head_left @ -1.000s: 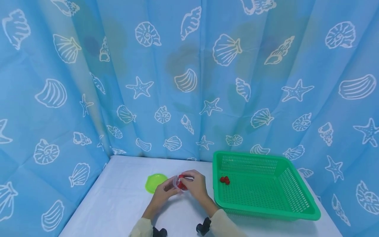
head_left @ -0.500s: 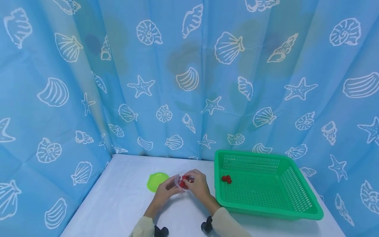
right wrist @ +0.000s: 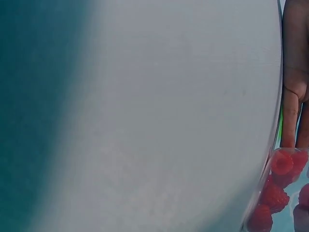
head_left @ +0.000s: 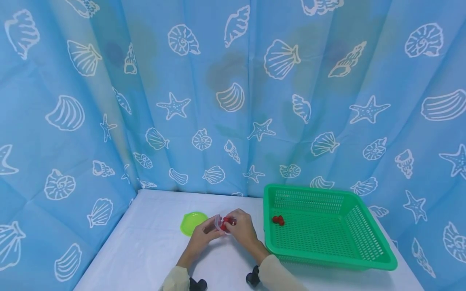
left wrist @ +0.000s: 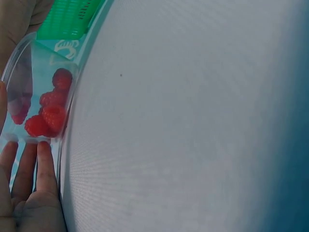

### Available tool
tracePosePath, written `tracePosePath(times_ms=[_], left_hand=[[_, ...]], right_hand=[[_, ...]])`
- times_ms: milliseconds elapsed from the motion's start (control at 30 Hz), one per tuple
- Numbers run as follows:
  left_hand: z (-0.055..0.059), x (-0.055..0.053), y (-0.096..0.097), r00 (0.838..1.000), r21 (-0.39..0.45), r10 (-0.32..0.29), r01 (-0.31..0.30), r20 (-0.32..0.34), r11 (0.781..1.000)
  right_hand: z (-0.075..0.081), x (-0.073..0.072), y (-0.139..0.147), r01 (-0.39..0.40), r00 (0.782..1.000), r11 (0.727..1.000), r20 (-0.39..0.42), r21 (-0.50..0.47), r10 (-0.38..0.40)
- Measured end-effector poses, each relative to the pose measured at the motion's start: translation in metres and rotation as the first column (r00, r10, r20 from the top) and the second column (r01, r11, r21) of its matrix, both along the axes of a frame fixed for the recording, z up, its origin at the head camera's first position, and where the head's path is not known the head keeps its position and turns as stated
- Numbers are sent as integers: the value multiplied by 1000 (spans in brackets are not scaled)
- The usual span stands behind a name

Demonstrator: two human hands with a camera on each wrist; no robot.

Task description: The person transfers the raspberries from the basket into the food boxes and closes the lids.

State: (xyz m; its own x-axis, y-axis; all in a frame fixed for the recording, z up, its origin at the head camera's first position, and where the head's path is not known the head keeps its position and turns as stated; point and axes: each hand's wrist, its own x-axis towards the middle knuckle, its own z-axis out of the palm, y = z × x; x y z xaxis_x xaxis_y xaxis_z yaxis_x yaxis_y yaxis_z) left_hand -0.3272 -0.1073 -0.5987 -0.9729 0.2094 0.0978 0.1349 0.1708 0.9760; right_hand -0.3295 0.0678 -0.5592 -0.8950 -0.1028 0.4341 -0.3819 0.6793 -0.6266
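Observation:
My left hand (head_left: 198,241) holds a clear plastic tub (head_left: 217,222) by its side, tilted with its mouth toward the right hand. In the left wrist view, several raspberries (left wrist: 54,115) show through the tub wall, and the left fingertips press against its base. My right hand (head_left: 243,229) reaches into the tub, its thumb and fingers pinching a raspberry (head_left: 227,220) at the mouth. In the right wrist view, raspberries (right wrist: 274,197) lie against the lower side of the tub. A few more raspberries (head_left: 278,220) sit inside the green basket (head_left: 324,238).
The basket stands close to the right of my right hand. A lime-green lid (head_left: 193,223) lies on the white tabletop (head_left: 145,238) behind my left hand. A blue shell-print curtain (head_left: 204,121) surrounds the table at the back and sides.
The right fingers have shifted slightly within the tub among the raspberries. The head view has moved a little. The left hand keeps its hold on the tub, and the basket's raspberries stay put.

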Motion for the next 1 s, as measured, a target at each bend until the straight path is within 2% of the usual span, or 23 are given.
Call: tracePosePath(times_ms=[133,233,367,533,733,833,1000], left_hand=[[-4,-2,0,1000,30,-15,16,-23,999],[-5,-2,1,1000,18,-9,10,-14,1000],[-5,-1,0,1000,-15,12,-12,4,1000],[-3,0,1,1000,-24,19,-19,5,1000],[-1,2,2,999,-9,23,-23,22,1000],[-1,2,2,999,-10,23,-23,30,1000],[-3,0,2,999,-6,16,-16,32,1000]], right_hand=[[2,0,0,-17,1000,999,2,-45,17],[5,2,-1,-20,1000,995,16,-95,22],[16,4,-3,-13,1000,977,23,-212,19],[42,8,-4,-11,1000,944,-27,-330,2],[79,12,7,-67,996,902,-83,-427,35],[97,9,20,-74,996,892,-78,-446,44],[122,-4,54,-83,996,913,-48,-399,70]])
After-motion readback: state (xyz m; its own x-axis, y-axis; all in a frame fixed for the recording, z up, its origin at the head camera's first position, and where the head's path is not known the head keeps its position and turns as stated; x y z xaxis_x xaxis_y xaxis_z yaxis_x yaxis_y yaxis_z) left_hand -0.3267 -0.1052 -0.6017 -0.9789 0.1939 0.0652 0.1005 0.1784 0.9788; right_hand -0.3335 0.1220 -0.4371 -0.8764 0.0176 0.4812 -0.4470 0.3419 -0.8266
